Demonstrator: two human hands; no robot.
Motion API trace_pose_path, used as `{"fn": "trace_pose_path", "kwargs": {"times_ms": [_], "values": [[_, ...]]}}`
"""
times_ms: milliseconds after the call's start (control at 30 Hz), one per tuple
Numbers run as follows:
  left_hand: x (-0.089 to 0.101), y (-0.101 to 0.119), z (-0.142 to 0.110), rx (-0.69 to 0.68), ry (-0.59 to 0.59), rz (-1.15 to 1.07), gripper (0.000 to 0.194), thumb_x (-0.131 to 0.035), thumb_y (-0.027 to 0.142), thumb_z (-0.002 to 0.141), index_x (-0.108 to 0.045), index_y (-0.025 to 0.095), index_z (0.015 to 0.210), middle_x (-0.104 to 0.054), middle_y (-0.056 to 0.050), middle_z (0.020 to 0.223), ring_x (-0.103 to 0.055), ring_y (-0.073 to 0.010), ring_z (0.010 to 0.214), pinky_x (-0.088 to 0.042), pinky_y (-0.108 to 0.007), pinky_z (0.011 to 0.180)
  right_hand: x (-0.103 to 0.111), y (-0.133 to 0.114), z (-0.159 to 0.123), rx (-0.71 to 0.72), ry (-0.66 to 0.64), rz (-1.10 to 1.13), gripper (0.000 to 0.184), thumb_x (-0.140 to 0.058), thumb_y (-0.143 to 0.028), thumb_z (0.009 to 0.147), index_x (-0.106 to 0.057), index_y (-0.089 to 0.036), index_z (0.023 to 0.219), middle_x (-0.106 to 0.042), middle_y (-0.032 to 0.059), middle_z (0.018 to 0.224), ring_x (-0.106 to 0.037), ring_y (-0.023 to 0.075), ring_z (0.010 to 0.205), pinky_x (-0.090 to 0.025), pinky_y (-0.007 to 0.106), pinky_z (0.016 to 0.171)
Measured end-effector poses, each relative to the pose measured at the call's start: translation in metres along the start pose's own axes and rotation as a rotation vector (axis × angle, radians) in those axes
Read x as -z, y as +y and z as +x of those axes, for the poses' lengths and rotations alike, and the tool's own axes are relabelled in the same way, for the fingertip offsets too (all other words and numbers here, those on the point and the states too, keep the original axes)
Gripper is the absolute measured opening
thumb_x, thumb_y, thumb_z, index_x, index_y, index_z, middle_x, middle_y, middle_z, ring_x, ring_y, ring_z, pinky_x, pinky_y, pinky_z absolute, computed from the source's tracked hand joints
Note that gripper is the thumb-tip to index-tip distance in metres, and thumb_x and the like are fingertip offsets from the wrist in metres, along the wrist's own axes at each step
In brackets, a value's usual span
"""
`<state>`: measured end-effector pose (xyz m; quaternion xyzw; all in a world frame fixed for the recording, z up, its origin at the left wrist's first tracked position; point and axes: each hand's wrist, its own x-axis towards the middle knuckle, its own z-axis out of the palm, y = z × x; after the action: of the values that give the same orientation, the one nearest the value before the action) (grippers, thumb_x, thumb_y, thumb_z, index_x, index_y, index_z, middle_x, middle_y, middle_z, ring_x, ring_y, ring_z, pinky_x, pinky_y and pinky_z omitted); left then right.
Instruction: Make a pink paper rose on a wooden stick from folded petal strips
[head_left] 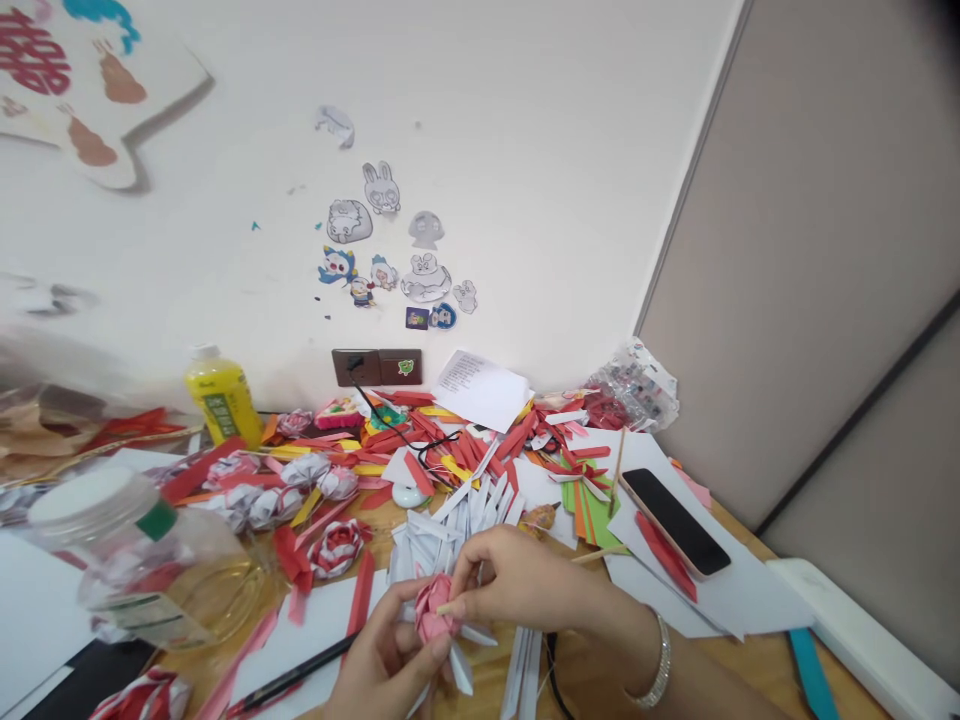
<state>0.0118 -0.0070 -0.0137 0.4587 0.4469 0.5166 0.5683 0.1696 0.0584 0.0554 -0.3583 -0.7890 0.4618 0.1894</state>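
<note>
A pink folded paper flower (433, 603) is held low in the middle of the view, above the table. My left hand (386, 650) is closed around its left side and underside. From the right, my right hand (517, 585), with a sparkly bracelet (660, 660) on the wrist, pinches the flower's petals between thumb and fingers. White pointed paper pieces (460, 668) stick out beneath the flower; I cannot tell whether they are attached. Just beyond my hands lies a heap of folded white paper strips (427, 545).
A clear plastic jar (112, 550) and a yellow bottle (223, 395) stand on the left. Red and white paper flowers (337, 548) lie nearby. A pen (300, 672) rests on paper in front. On the right are a phone (675, 520) and a white bar (862, 640).
</note>
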Motion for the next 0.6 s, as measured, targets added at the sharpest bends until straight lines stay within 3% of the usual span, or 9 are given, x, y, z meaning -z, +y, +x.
{"fn": "trace_pose_path", "kwargs": {"times_ms": [367,600], "values": [[-0.005,0.008,-0.003,0.003,0.027,-0.070,0.052,-0.072,0.046,0.062,-0.044,0.020,0.097,-0.062,0.005,0.043,-0.049,-0.0076,0.031,-0.031,-0.016,0.036,-0.002,-0.005,-0.001,0.027,0.057,-0.017,0.011,-0.067,-0.026,0.068,-0.064,-0.015,0.068,-0.059,-0.0034,0.063,-0.052,0.0095,0.059,-0.036,0.016,0.050],[-0.008,0.012,-0.005,0.012,0.050,-0.069,0.052,-0.072,0.045,0.061,-0.044,0.020,0.097,-0.063,0.005,0.044,-0.049,-0.0080,0.031,-0.031,-0.016,0.035,-0.003,-0.011,-0.005,0.064,0.103,-0.199,0.006,-0.067,-0.024,0.068,-0.065,-0.019,0.071,-0.060,-0.0047,0.068,-0.053,0.0096,0.064,-0.033,0.017,0.053]]}}
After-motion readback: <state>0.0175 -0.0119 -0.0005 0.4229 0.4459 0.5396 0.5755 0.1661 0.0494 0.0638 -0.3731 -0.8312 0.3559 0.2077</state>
